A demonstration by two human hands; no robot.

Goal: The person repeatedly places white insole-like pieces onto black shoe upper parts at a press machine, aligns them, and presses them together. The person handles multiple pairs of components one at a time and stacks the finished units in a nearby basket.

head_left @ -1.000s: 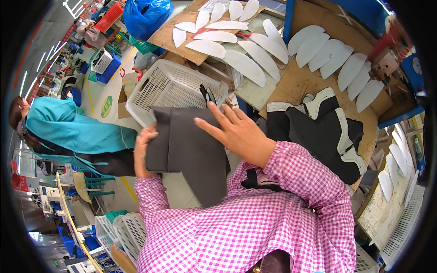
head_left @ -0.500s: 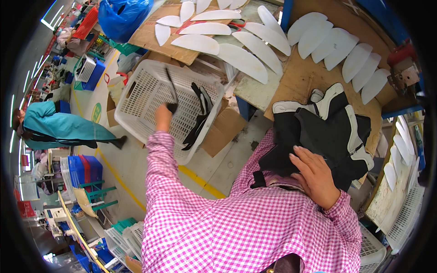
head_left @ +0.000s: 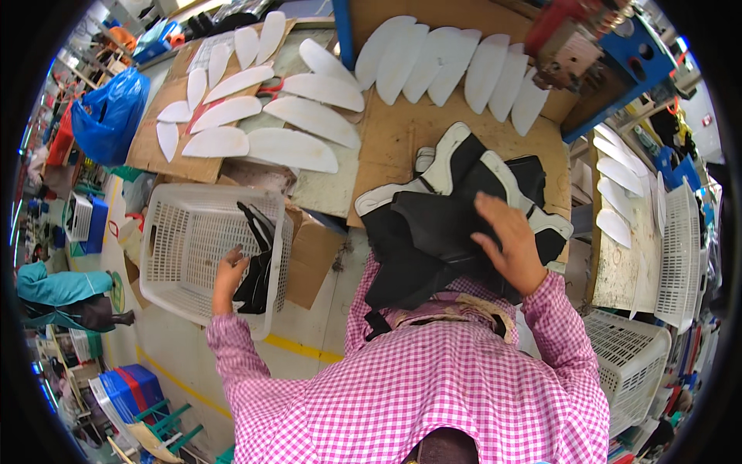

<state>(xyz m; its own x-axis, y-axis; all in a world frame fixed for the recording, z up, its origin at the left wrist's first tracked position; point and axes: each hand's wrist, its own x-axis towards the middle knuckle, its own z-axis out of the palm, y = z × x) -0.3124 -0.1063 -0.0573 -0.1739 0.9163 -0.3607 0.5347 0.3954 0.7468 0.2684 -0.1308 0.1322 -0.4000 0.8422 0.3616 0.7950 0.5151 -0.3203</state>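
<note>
My left hand (head_left: 229,277) hangs over the white plastic basket (head_left: 166,290), its fingers apart and nothing seen in them. Beside those fingers, black pieces with light edging (head_left: 257,263) lean along the basket's right side. Spread fingers of my right hand (head_left: 510,243) rest at the right part of a pile of black, cloth-like cut pieces with white curved trim (head_left: 437,224). This pile spreads from the cardboard-topped table over its near edge towards my lap.
White curved flat pieces (head_left: 294,149) lie on the left table, and more white pieces (head_left: 452,66) line the back. A red machine part (head_left: 568,50) stands at the back right. Farther right are a side shelf (head_left: 618,271) and white crates (head_left: 634,356). One person (head_left: 62,290) is far left.
My left hand has let go of a thin black piece over the basket and come nearer to the black pieces there. My view has turned; my right hand stays at the pile.
</note>
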